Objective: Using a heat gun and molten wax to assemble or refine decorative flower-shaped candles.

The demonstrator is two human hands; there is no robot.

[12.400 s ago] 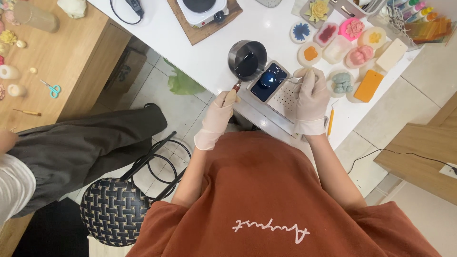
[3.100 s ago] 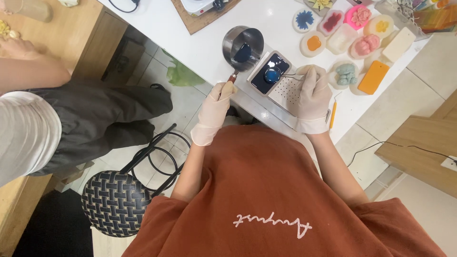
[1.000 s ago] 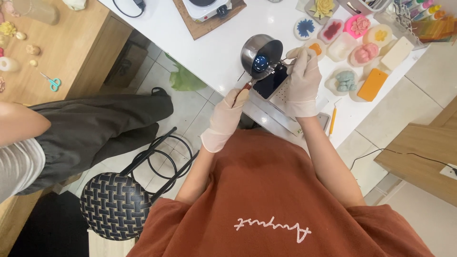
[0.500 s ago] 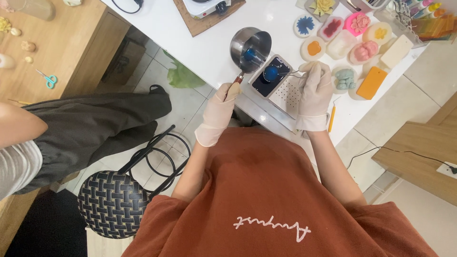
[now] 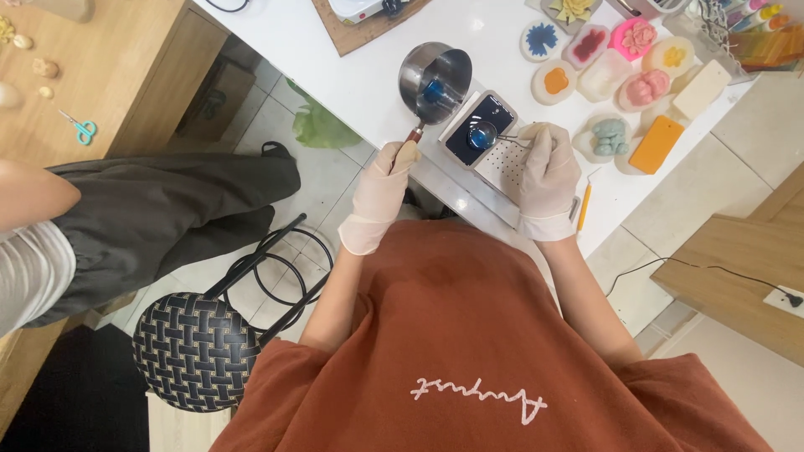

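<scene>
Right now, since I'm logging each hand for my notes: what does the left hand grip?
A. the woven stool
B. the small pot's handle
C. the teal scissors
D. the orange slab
B: the gloved left hand closes around the handle of the small metal pot on the white table.

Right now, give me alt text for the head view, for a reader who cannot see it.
A person's gloved left hand grips the handle of a small metal saucepan, while the gloved right hand holds a thin tool over a blue blob on a dark scale. Colourful moulded shapes lie on the white table.
</scene>
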